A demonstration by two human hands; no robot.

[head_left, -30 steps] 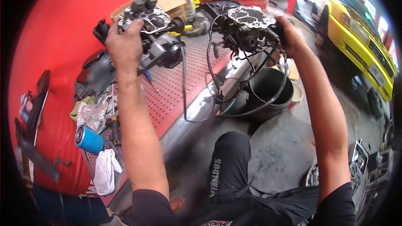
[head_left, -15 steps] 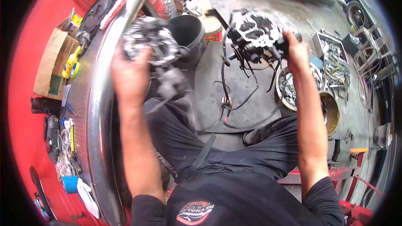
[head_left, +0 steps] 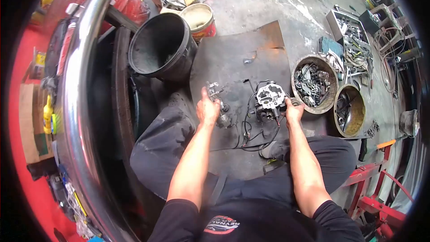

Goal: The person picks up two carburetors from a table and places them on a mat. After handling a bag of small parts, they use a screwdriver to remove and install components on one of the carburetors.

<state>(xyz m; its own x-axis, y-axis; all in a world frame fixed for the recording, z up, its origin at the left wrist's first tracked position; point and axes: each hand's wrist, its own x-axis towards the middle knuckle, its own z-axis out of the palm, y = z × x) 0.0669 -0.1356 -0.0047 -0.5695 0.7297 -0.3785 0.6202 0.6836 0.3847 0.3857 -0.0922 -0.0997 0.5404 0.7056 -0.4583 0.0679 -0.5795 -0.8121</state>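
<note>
My left hand (head_left: 207, 109) grips a silvery metal carburetor part (head_left: 224, 118), with its fingers partly hidden behind the metal. To its right, my right hand (head_left: 294, 111) is closed around the side of the carburetor body (head_left: 270, 97). The body's bright, open flange faces up, and dark fittings sit below it. Black wires (head_left: 245, 131) trail from it toward the front of the dark mat (head_left: 242, 69). Both pieces are low over this mat, between my bent legs, with a gap separating them.
A black bucket (head_left: 134, 58) stands at the left beside a chrome-edged bench (head_left: 74, 107). On the right are a round pan (head_left: 332, 101) of small metal parts, a second round container (head_left: 362, 116) and a toolbox (head_left: 333, 24). A red metal frame (head_left: 371, 204) lies near my right elbow.
Both hands have come down toward the mat with the carburetor pieces, the left also moving right, away from the bench. The view has tilted and shifted, showing more of the mat and bucket.
</note>
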